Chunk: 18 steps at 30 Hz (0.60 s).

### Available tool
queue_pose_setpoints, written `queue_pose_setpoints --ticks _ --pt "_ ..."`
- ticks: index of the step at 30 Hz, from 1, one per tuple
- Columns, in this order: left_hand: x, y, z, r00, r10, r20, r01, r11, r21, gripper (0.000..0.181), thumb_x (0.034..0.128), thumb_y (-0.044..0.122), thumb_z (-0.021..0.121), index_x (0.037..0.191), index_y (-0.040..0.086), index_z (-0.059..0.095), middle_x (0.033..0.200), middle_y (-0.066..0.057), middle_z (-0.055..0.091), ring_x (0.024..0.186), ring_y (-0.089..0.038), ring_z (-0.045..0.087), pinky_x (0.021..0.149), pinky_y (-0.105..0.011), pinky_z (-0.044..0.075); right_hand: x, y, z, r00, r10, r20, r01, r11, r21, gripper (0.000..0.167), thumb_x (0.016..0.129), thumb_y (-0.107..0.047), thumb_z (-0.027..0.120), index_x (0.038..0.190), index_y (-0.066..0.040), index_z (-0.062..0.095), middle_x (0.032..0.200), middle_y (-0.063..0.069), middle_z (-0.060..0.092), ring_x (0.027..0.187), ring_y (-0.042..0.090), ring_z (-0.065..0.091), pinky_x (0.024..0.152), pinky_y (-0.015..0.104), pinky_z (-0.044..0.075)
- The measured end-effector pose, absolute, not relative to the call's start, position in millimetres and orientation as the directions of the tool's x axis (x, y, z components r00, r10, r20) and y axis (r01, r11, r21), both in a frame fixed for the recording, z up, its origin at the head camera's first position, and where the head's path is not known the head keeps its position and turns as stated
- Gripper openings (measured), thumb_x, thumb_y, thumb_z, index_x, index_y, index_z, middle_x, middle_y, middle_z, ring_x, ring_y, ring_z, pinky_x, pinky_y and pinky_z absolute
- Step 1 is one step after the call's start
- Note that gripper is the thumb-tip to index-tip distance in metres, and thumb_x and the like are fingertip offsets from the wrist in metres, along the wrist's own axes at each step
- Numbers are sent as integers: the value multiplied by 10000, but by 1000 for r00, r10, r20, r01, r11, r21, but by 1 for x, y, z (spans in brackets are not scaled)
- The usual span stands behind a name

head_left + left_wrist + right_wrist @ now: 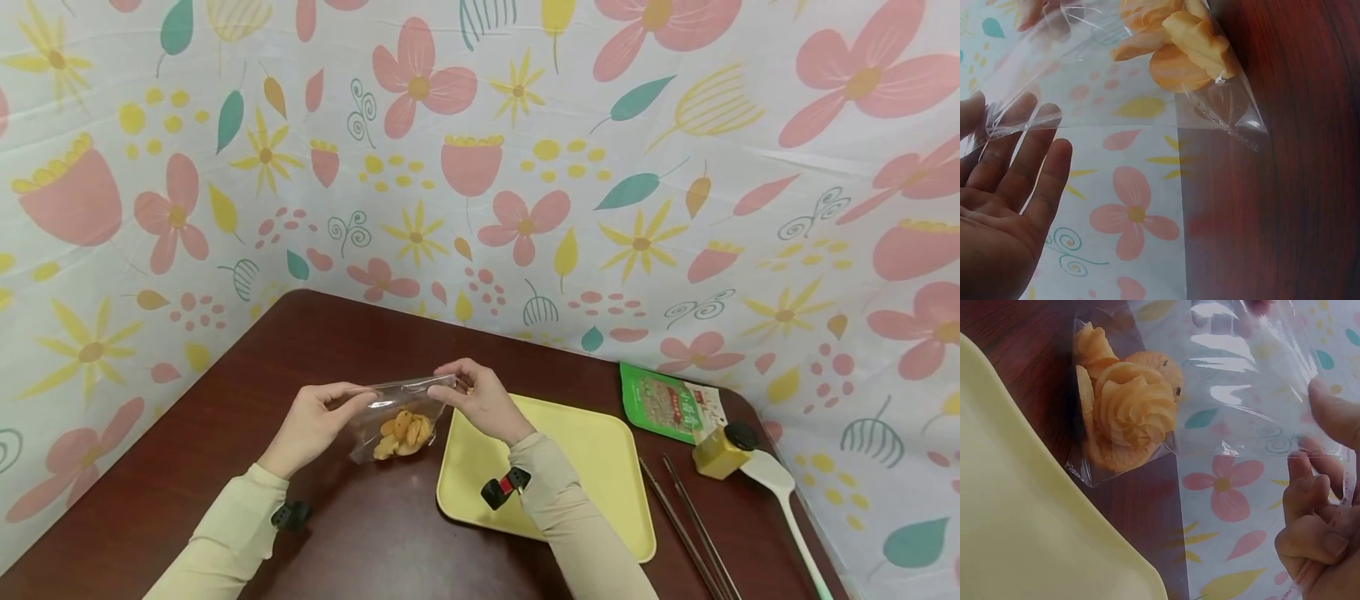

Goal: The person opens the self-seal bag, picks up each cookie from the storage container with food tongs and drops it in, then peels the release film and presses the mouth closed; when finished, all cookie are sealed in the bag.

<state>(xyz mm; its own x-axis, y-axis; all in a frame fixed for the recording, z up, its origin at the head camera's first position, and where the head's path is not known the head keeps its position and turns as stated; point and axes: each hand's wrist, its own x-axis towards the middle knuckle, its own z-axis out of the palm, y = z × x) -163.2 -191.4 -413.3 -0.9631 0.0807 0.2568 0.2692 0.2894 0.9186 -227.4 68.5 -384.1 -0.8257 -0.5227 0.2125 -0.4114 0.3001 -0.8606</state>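
A clear plastic bag (365, 440) with several golden cookies (406, 432) at its bottom hangs over the table, left of the yellow tray. My left hand (309, 422) pinches one upper corner between thumb and fingers. At the opposite upper corner, my right hand (483, 403) pinches the bag. The right wrist view shows piped, swirl-shaped cookies (1132, 409) through the film. A thin printed strip (1302, 584) runs across the right palm and under curled fingers. In the left wrist view, the lower fingers (1047, 181) are extended beside the film.
The yellow tray (592, 442) lies under my right forearm. To its right are metal tongs (693, 529), a yellow jar with a black lid (722, 452), a white spatula (776, 479) and a green food packet (663, 404). A patterned curtain (480, 167) hangs behind the table.
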Motion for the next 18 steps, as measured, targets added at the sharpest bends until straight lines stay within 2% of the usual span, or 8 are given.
queue_pose_setpoints --ticks 2,5,7,11,13,16,18 --pt "-163 -192 -413 -964 78 253 265 304 915 170 937 173 669 1053 77 748 988 -116 720 539 -140 474 470 -237 356 -233 68 -392 -824 -519 227 -428 310 -849 187 907 -171 706 994 -13 660 950 89 658 812 189 547 720 277 436" --pt "-163 -192 -412 -962 80 261 273 335 902 159 939 176 666 1039 92 757 988 -82 726 671 -211 568 517 -239 396 -239 69 -403 -819 -509 263 -459 308 -834 155 895 -212 716 881 -66 664 883 36 671 781 166 566 683 277 430" --pt "-162 -191 -411 -960 78 269 279 351 894 149 934 212 674 1021 132 766 973 -51 732 686 -200 562 505 -232 375 -241 69 -406 -815 -503 289 -482 308 -821 136 891 -232 715 865 -107 667 872 -1 673 770 151 580 670 278 435" --pt "-161 -192 -411 -949 90 302 313 389 867 135 917 281 692 994 202 769 920 -16 734 577 -132 474 475 -242 336 -240 69 -408 -811 -489 321 -505 309 -806 111 893 -262 700 866 -163 661 876 -53 668 760 129 601 666 282 464" --pt "-161 -194 -411 -938 105 330 343 413 844 123 917 281 691 986 212 766 913 1 733 618 -130 546 522 -247 386 -240 68 -408 -807 -486 336 -519 311 -796 93 898 -258 693 873 -176 657 871 -65 663 740 128 594 647 278 459" --pt "-161 -197 -411 -925 124 360 377 430 820 113 923 259 684 985 203 761 902 21 734 662 -194 610 558 -250 413 -239 68 -407 -793 -489 364 -550 316 -773 82 906 -249 686 880 -180 650 860 -74 658 717 143 582 621 272 442" --pt "-160 -198 -410 -923 125 363 381 425 821 114 927 251 680 985 193 759 906 30 735 682 -223 615 578 -251 417 -238 67 -405 -782 -493 383 -569 312 -761 74 910 -238 683 885 -178 647 854 -72 656 707 164 580 606 272 432"
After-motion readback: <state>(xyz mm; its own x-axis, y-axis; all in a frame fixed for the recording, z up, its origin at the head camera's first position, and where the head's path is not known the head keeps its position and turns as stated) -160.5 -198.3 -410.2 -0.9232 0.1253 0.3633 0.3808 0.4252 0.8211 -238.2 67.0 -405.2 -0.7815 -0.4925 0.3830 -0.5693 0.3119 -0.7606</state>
